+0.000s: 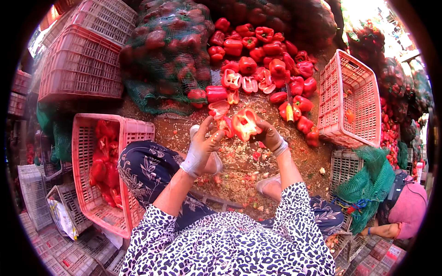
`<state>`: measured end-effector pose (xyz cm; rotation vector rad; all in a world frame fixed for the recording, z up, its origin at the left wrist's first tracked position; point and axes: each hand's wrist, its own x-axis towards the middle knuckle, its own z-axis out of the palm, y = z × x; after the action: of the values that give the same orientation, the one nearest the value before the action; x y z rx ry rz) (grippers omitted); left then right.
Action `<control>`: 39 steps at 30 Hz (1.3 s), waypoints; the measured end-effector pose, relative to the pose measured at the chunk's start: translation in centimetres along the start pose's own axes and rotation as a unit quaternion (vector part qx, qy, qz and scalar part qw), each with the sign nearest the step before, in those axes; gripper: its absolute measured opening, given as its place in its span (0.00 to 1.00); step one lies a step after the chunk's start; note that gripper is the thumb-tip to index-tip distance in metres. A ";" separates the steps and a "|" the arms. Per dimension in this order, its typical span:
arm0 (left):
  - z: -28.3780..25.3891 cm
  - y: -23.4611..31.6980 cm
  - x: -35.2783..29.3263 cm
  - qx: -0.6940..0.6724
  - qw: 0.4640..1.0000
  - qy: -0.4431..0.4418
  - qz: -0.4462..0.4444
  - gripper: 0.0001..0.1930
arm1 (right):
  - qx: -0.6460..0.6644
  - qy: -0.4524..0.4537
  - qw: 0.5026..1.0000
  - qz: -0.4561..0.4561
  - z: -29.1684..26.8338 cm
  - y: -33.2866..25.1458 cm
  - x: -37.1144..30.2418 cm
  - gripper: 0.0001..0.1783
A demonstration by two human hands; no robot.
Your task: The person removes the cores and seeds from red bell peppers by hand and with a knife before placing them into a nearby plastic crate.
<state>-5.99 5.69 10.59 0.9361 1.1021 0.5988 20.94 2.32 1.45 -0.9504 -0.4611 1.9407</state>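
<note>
A halved red bell pepper [245, 123], its pale inside turned up, is in my right hand [271, 136], the fingers closed round its right edge. My left hand [202, 146] has thumb and fingers bent about a smaller red bell pepper piece [225, 126], which touches the half's left side. Both hands wear thin, translucent gloves. Just beyond lie cut pepper halves [231, 80] with seeds showing, in front of a heap of whole red bell peppers [248, 66]. A knife [289, 112] with a yellow handle rests among the peppers on the right, blade pointing away.
At my left stands a pink crate [138, 131] holding red pepper pieces; another pink crate [328, 103] is tilted at the right. Stacked crates [78, 69] and a full green mesh sack [165, 55] rise behind. Seeds litter the floor [239, 184]. A person in pink [410, 207] bends at far right.
</note>
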 end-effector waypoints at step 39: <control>3.0 -4.0 -1.5 -0.068 0.995 -0.043 0.062 0.21 | -0.047 0.273 0.919 -0.282 11.6 9.0 -5.9 0.16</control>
<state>-3.86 1.50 8.33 0.9071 0.9199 0.7203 8.72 -6.84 5.60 -1.2084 -0.4390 1.0837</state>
